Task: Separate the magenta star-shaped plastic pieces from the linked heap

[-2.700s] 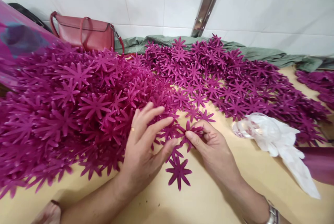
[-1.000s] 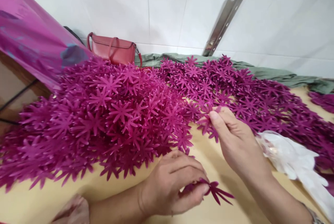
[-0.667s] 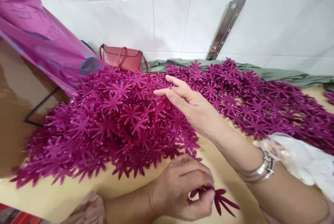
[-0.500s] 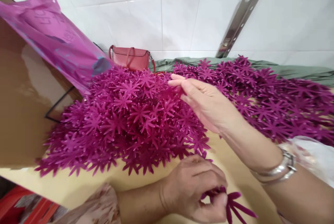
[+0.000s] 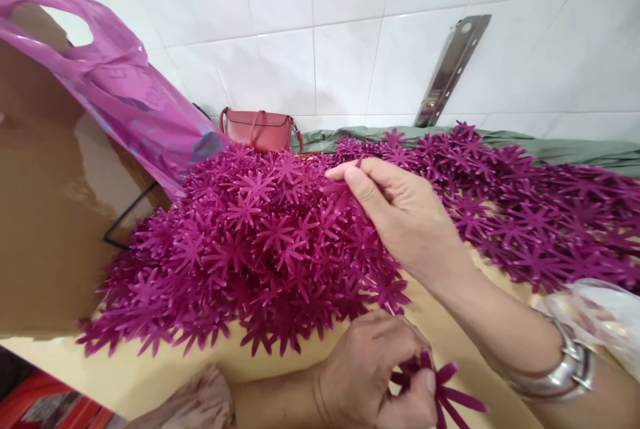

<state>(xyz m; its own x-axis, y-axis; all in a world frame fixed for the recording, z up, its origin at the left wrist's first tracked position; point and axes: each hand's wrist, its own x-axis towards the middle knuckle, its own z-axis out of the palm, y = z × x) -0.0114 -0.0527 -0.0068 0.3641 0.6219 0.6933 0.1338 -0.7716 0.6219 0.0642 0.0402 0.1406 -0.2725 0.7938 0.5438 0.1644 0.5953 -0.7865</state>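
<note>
My left hand (image 5: 375, 365) is closed low in the view, thumb and fingers pinching a purple flower piece (image 5: 463, 397) whose narrow petals stick out to the right. Whether it is one piece or a small stack I cannot tell. My right hand (image 5: 407, 215), with a silver bracelet (image 5: 560, 365) at its wrist, is at the right side of a big heap of purple flower pieces (image 5: 250, 242). Its thumb and forefinger are pinched together on a purple flower piece, of which a petal tip (image 5: 359, 162) shows above the fingers. The rest of that piece blends into the heap.
More purple flower pieces (image 5: 545, 222) spread along the right of the yellowish table (image 5: 200, 375). At left stand a cardboard box (image 5: 45, 215) and a pink plastic bag (image 5: 135, 95). A red handbag (image 5: 257, 130) sits by the tiled wall; a clear plastic bag (image 5: 600, 315) lies at right.
My right hand's fingers, outstretched before, have closed on a flower piece at the heap. My left hand keeps its hold. The whole view has shifted slightly, with more wall showing.
</note>
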